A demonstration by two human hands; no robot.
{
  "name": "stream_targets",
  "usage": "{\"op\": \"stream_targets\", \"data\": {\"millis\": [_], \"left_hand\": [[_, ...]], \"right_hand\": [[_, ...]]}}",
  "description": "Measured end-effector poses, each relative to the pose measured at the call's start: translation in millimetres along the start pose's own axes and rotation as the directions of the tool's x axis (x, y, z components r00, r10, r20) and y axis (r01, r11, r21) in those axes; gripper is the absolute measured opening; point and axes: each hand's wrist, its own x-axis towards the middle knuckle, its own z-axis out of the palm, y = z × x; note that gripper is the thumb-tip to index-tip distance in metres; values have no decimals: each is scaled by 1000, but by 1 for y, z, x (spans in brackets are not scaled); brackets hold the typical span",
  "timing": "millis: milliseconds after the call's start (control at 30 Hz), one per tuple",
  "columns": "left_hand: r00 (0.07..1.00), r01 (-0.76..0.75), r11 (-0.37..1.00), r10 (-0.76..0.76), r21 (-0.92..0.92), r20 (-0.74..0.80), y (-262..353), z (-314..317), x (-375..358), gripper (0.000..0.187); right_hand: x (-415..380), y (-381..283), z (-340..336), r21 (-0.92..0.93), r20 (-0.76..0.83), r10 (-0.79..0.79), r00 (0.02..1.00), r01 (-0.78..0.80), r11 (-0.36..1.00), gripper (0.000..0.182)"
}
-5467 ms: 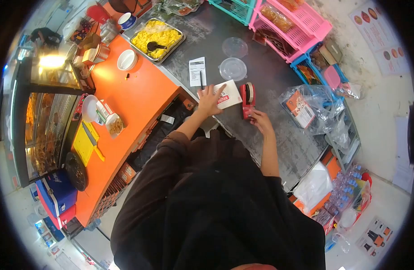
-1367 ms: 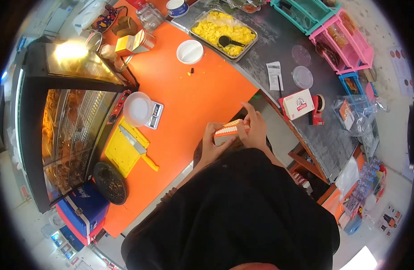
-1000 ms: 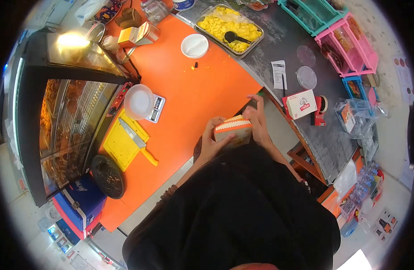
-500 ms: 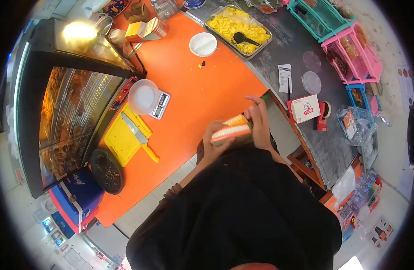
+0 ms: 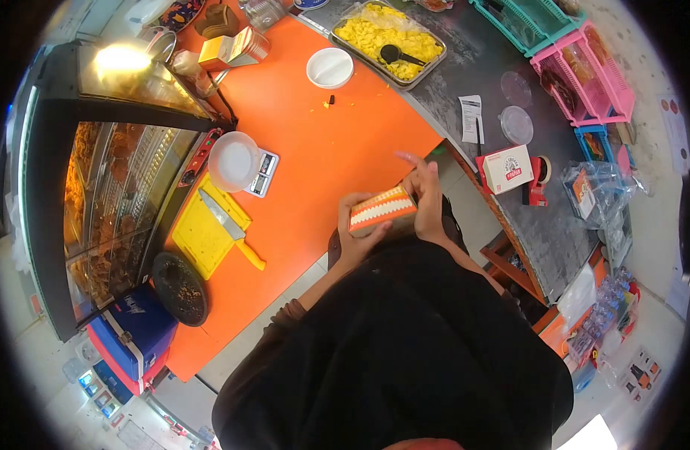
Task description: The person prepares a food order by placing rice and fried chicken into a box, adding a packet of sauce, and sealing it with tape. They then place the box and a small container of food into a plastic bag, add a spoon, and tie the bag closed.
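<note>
Close to my body, just off the orange table's edge, I hold a small cardboard food box [image 5: 383, 209] with orange sides and a white zigzag strip. My left hand [image 5: 357, 234] is closed around its left end, thumb along the near side. At the right end, my right hand [image 5: 429, 202] presses against the box; its index finger sticks out and the other fingers are bent. The underside and the contents of the box are hidden.
On the orange table [image 5: 315, 165] are a kitchen knife [image 5: 223, 215] on a yellow cutting board [image 5: 199, 236], a bowl [image 5: 234, 162] by a scale [image 5: 262, 174], and a black stone mortar [image 5: 180, 287]. A heated display case [image 5: 105, 217] borders the left; a yellow-food tray [image 5: 390, 41] stands at the back.
The box has turned slightly, and its zigzag strip shows more clearly. Both hands stay on it. The whole view has shifted a little.
</note>
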Motion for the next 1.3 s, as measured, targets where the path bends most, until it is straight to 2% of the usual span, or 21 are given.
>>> {"op": "stream_targets", "data": {"millis": [67, 100, 133, 167, 233, 300, 367, 433, 467, 533, 633, 700, 767, 833, 900, 933, 1000, 1033, 1100, 1167, 1300], "left_hand": [[982, 167, 984, -171, -59, -84, 6, 4, 6, 52], [982, 168, 984, -172, -56, -82, 4, 3, 8, 52], [948, 258, 929, -297, -264, -119, 1, 1, 11, 53], [899, 320, 828, -419, -461, -127, -3, -1, 14, 53], [915, 308, 818, -394, -486, -83, -9, -9, 19, 54], [916, 263, 492, -398, -830, 55, -13, -15, 24, 63], [926, 311, 537, -358, -784, 122, -19, -19, 27, 71], [957, 265, 388, -217, -883, 192, -36, -15, 29, 73], [967, 184, 365, -233, -913, 101, -28, -3, 31, 75], [967, 196, 423, -234, -885, 102, -36, -7, 26, 75], [958, 197, 501, -280, -843, 58, -22, -2, 17, 68], [940, 272, 702, -339, -658, 27, -6, -5, 17, 58], [945, 207, 689, -324, -695, -40, -5, 2, 17, 54], [941, 147, 670, -320, -728, -105, 2, 0, 13, 51], [953, 304, 863, -278, -404, 123, 29, -14, 17, 49], [952, 305, 861, -280, -408, 123, 34, -16, 20, 49], [958, 242, 970, -237, -12, 160, 41, -21, 20, 56], [957, 251, 968, -247, -7, 151, 43, -25, 20, 56], [890, 436, 886, -400, -155, 218, 45, -33, 24, 61], [886, 417, 898, -366, -142, 284, 39, -42, 24, 64], [847, 472, 863, -387, -181, 364, 38, -49, 25, 73]], "right_hand": [[15, 8, 6, 6, 18, 35, 999, -35, 999, 62], [18, 9, 9, 9, 40, 65, 997, -66, 998, 65], [15, 4, 3, 105, 254, 225, 941, -258, 960, 54], [17, 2, 3, 110, 255, 220, 942, -255, 961, 54], [21, 0, 1, 5, 434, 208, 876, -233, 972, 48], [14, -33, 4, -13, 524, 238, 818, -272, 962, 51], [-5, -55, 16, -172, 604, 20, 797, 106, 979, 58], [-12, -55, 21, -144, 558, 68, 827, 15, 989, 69], [-12, -53, 21, -230, 577, 43, 815, 112, 967, 75], [-7, -52, 20, -384, 617, -5, 787, 307, 871, 88], [-8, -48, 22, -339, 639, 1, 769, 281, 898, 94], [-7, -39, 20, -285, 661, -46, 749, 307, 908, 101], [-6, -36, 20, -228, 682, -96, 725, 335, 914, 107], [-12, -36, 23, -376, 576, -25, 817, 292, 879, 111], [-17, -17, 23, -397, 509, -51, 859, 287, 872, 111], [-18, -10, 23, -416, 448, -76, 891, 283, 864, 112], [-21, -11, 30, -398, 422, -65, 904, 249, 883, 112], [-23, -10, 34, -374, 391, -62, 918, 220, 901, 113], [-25, -4, 36, -396, 407, -74, 910, 249, 884, 114], [-23, -1, 34, -424, 420, -92, 903, 285, 860, 116], [-15, 13, 19, -244, 466, -9, 885, 138, 960, 119]]}}
